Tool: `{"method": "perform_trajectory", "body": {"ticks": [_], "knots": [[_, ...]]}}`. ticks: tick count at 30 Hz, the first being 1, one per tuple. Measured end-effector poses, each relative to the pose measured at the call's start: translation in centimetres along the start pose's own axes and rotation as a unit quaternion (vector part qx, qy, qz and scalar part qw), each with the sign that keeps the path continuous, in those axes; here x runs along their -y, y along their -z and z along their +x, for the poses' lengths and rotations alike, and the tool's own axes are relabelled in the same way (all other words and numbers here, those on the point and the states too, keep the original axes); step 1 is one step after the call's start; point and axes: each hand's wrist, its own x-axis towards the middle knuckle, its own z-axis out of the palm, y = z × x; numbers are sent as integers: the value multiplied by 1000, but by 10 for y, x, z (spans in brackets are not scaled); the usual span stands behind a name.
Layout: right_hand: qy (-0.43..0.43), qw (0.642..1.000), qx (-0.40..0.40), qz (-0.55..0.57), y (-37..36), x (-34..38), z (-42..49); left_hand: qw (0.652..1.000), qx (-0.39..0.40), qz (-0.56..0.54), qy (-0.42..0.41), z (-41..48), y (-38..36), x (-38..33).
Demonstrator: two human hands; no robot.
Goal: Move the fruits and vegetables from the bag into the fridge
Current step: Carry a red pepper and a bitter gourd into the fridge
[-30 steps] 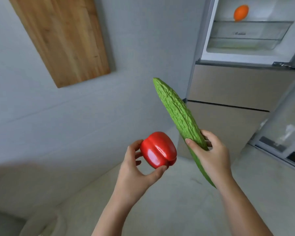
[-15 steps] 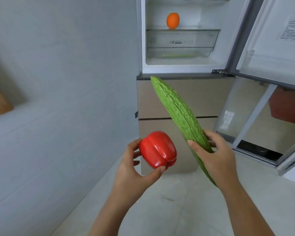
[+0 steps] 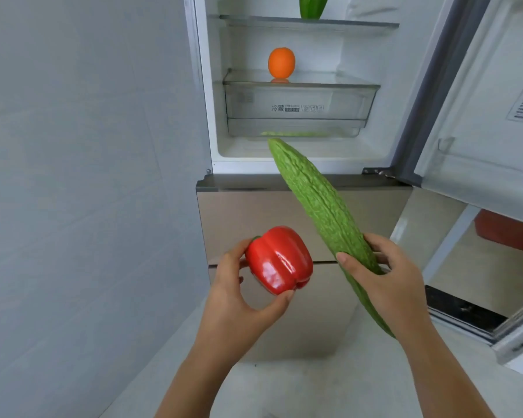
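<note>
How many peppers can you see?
2. The red pepper is held in the left hand; a green pepper, cut off at the top, stands on the fridge's upper shelf. Others may be hidden.

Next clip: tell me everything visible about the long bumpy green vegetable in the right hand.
The bitter gourd is long and light green, with ridged, warty skin and tapered ends. It is held tilted, its upper tip pointing up and left toward the open fridge and its lower end passing behind the wrist. The right hand grips its lower half, thumb across the front. Nothing else touches it.
</note>
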Motion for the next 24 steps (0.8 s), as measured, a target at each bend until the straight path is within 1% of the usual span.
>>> {"method": "perform_trajectory", "body": {"ticks": [2,6,12,16,24], "knots": [[-1,1000,-6,-12,-10,-4,20,1000,-5,-1,-8,26,-3,8],[3,999,-31,-29,-30,-7,64,999,14,-2,-30,79,-10,24],[29,997,-66,-41,-66,15,145,998,9,-45,-51,172,-3,46],[34,995,-84,-39,-86,27,187,996,23,-63,-64,225,5,58],[63,985,-149,-59,-92,45,251,988,40,-76,-125,308,5,57]]}}
